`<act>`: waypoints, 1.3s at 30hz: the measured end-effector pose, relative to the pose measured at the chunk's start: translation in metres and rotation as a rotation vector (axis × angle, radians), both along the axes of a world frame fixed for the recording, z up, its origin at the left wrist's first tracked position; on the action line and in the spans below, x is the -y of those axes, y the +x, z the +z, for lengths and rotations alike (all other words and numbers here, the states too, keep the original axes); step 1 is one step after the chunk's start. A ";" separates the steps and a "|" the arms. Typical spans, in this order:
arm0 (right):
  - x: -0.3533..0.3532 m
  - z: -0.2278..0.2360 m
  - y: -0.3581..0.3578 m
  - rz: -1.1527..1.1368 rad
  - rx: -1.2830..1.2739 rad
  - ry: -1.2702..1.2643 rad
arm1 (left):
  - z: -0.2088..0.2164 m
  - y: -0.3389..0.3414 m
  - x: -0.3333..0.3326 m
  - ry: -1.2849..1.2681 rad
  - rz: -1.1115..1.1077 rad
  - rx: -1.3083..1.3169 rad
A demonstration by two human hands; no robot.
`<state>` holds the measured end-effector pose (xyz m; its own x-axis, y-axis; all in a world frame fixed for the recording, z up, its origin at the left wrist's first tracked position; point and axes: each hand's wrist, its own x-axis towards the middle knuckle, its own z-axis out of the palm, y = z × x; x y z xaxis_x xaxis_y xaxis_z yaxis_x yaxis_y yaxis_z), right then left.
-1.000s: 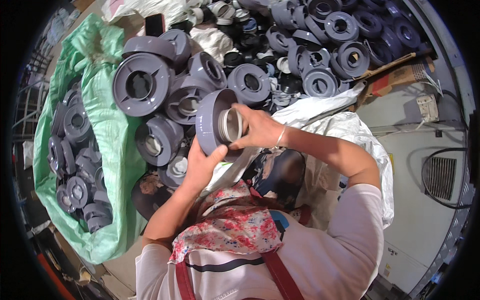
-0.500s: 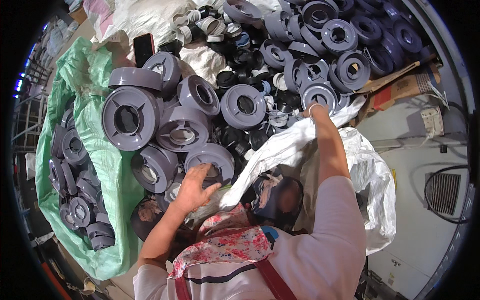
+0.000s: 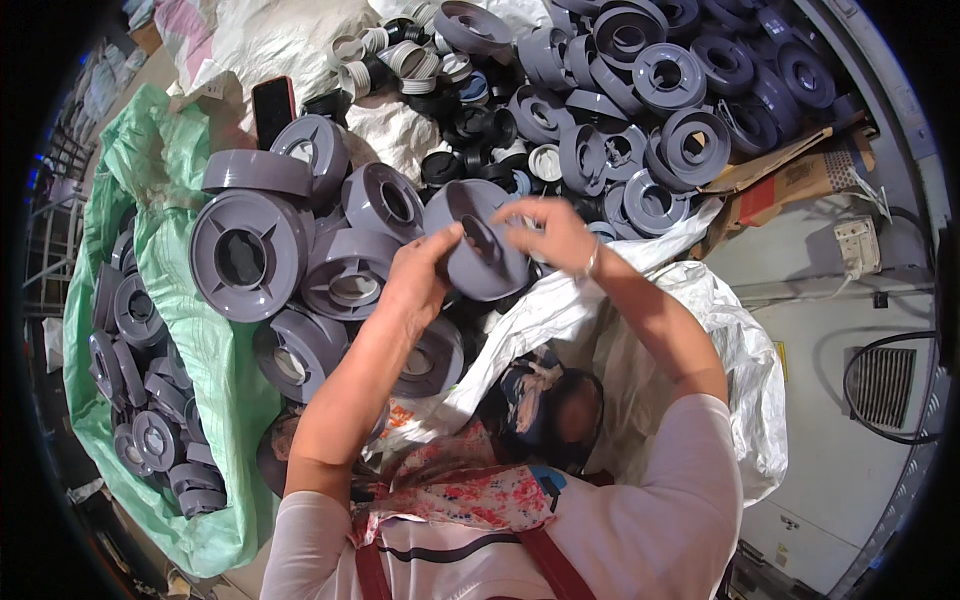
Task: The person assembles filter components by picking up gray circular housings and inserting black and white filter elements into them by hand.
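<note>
A grey plastic ring-shaped part (image 3: 470, 268) with a round middle opening is tilted up over the pile in front of me. My left hand (image 3: 422, 272) grips its left edge, thumb on the near side. My right hand (image 3: 552, 235) is at its upper right, fingers bent toward the middle opening and slightly smeared by motion. Whether a small piece sits between those fingers is hidden. Under my left forearm lies another grey ring (image 3: 440, 360). More of the same rings, one large one (image 3: 245, 255) among them, are heaped to the left.
A green woven sack (image 3: 190, 400) full of grey rings stands at the left. White sacking (image 3: 530, 335) hangs over the near edge. Black and white threaded caps (image 3: 410, 65) lie far off, beside a phone (image 3: 272, 112). Grey rings (image 3: 668, 78) and torn cardboard (image 3: 790, 180) fill the far right.
My right hand has come left from the far-right rings to the middle. My left hand has risen from the near ring and now holds a ring, which is lifted and tilted.
</note>
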<state>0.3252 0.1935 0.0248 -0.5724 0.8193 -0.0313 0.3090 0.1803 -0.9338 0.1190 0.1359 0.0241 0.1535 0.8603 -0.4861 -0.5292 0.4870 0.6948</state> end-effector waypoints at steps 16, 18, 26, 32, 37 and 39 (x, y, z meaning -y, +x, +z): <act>-0.053 -0.058 0.010 -0.299 0.668 0.338 | 0.010 -0.025 0.043 0.179 0.101 -0.347; -0.017 -0.016 -0.003 -0.203 0.422 0.359 | 0.012 -0.020 0.049 0.203 0.104 -0.304; 0.067 0.058 -0.045 0.282 0.326 0.553 | 0.035 -0.025 0.094 0.254 0.019 -0.014; 0.089 0.072 -0.055 0.409 0.321 0.836 | 0.061 -0.047 0.111 0.164 -0.078 0.109; 0.096 0.057 -0.052 0.481 0.297 1.079 | 0.058 -0.050 0.117 0.076 -0.122 0.155; 0.097 0.060 -0.050 0.490 0.312 0.979 | 0.057 -0.049 0.117 0.057 -0.137 0.139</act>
<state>0.2749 0.0964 0.0844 -0.9172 0.2602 0.3018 0.1986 0.9551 -0.2199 0.0702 0.0188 0.0813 0.3336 0.8523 -0.4029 -0.5531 0.5230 0.6485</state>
